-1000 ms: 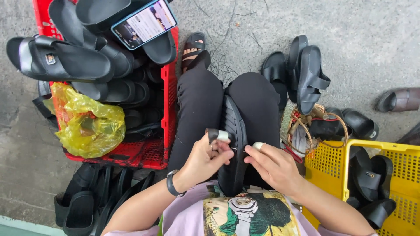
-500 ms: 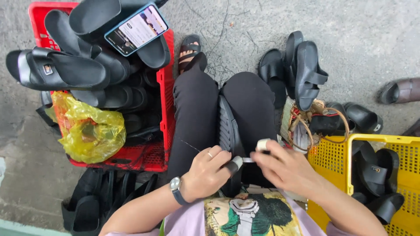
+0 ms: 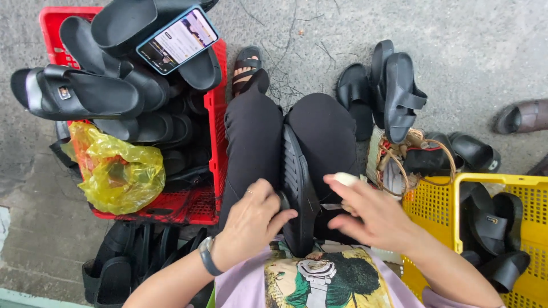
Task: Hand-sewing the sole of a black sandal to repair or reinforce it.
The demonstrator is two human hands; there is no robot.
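A black sandal point(image 3: 297, 182) stands on its edge between my knees, sole side showing. My left hand point(image 3: 251, 222) grips its lower part, thumb pressed to the sole. My right hand point(image 3: 371, 214) is just right of the sandal and holds a small white object point(image 3: 345, 178) at its fingertips. I sit with black trousers, and one foot in a black sandal point(image 3: 246, 68) shows ahead.
A red crate point(image 3: 212, 148) at left is piled with black sandals, a phone point(image 3: 178, 39) on top and a yellow plastic bag point(image 3: 117, 171) in it. A yellow basket point(image 3: 439, 199) with sandals stands right. More sandals point(image 3: 388, 91) lie on the concrete; another person's shoe point(image 3: 522, 117) is far right.
My left hand came down from in front of the sandal onto its lower sole. My right hand moved slightly right and apart from the left, still with the white object.
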